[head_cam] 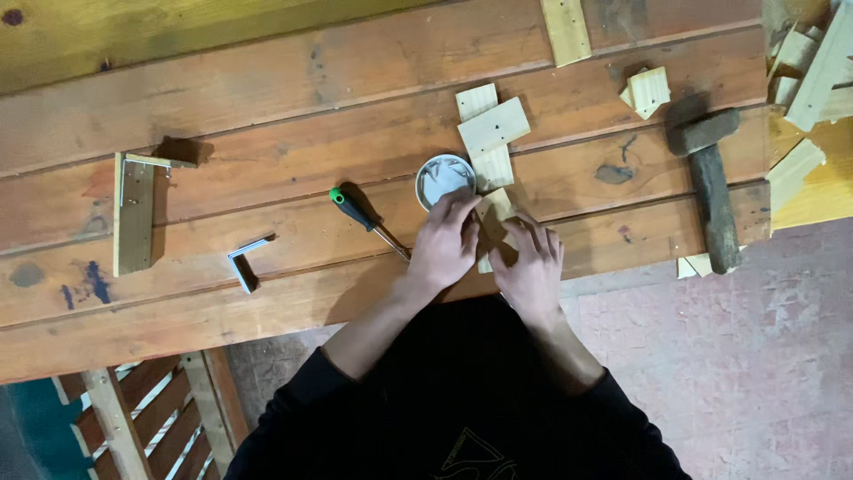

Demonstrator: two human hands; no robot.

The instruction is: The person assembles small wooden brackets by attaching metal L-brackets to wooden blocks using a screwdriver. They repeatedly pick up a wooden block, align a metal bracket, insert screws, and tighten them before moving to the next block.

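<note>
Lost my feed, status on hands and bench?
Left hand and right hand both on small wood piece. Screwdriver at left, tin just beyond.

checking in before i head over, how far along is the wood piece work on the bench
Done: two pale wood pieces already lie crossed by the round tin. In hand: the left hand and right hand both press on a small wood block at the bench edge. Left: the screwdriver, hammer, metal bracket and loose blocks lie untouched, so it looks early to midway.
</note>
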